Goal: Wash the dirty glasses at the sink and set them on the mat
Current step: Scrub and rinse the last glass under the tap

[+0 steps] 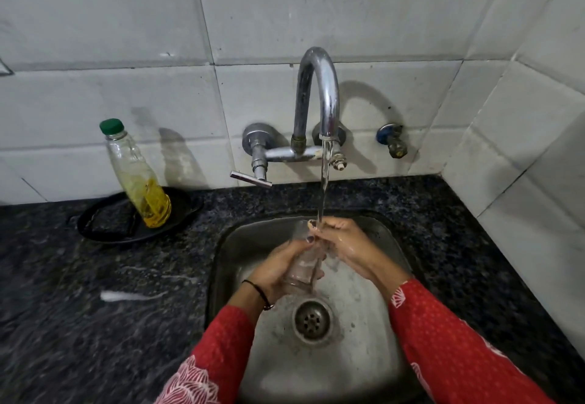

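One glass [305, 266] under tap water [324, 182], over sink [348, 356]

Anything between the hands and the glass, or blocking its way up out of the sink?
Nothing between them: left hand grips the glass body, right hand holds its rim. Only the faucet spout arches above it; the mat is not in view.
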